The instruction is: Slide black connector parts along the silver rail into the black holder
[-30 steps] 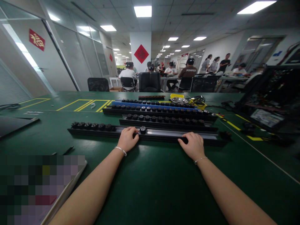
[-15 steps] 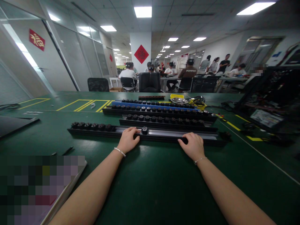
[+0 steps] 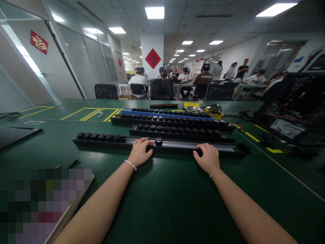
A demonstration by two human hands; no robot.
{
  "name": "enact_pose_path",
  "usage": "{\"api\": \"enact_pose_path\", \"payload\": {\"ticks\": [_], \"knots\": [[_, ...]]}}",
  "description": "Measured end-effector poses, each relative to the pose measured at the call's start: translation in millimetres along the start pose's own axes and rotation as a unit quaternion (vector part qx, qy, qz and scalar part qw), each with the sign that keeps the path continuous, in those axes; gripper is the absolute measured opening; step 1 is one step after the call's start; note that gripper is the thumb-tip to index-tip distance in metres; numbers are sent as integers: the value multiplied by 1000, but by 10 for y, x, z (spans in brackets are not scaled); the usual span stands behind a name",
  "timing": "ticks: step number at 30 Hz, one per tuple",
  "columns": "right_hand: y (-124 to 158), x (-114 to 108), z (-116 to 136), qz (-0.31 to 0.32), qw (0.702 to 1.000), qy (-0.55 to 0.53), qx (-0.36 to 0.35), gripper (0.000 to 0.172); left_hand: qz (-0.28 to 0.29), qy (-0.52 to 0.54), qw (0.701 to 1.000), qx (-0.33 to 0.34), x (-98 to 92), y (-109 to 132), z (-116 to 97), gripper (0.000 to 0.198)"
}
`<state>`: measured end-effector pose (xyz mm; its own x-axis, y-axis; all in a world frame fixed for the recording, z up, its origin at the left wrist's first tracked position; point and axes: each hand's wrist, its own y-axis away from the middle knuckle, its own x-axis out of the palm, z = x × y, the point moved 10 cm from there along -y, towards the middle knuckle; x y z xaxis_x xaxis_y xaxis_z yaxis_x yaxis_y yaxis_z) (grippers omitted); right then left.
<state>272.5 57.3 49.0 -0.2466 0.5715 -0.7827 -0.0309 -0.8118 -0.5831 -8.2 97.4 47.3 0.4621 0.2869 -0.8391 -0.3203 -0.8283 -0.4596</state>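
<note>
A long black power track (image 3: 177,149) lies across the table in front of me, a silvery channel running along its top. My left hand (image 3: 140,150) is closed over the track left of centre, thumb on the near side and fingertips in or at the channel. Just right of those fingertips sits a single black socket module (image 3: 158,142); whether they touch it I cannot tell. Several more socket modules (image 3: 102,136) stand in a row at the track's left end. Farther right, my right hand (image 3: 207,156) grips the track by its near side, fingers curled over the top.
Behind lie more tracks with modules, including a black one (image 3: 182,134) and a blue one (image 3: 167,114). A metal dish (image 3: 194,109) and cables are beyond. A dark monitor-like object (image 3: 289,112) stands right; a pixelated sheet (image 3: 50,203) lies front left. People sit at far tables.
The single socket module has slid slightly right along the channel, and my left hand has shifted right with it. My right hand stays on the track, almost unmoved.
</note>
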Motion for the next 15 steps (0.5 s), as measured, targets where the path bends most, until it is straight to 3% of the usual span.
{"api": "enact_pose_path", "payload": {"ticks": [11,15], "knots": [[-71,125,542,59,995,-53,-59,21,15,-14,999,27,3,5,-104,29],[-235,273,808,89,991,-97,-25,24,23,-22,999,42,20,7,-141,31]]}}
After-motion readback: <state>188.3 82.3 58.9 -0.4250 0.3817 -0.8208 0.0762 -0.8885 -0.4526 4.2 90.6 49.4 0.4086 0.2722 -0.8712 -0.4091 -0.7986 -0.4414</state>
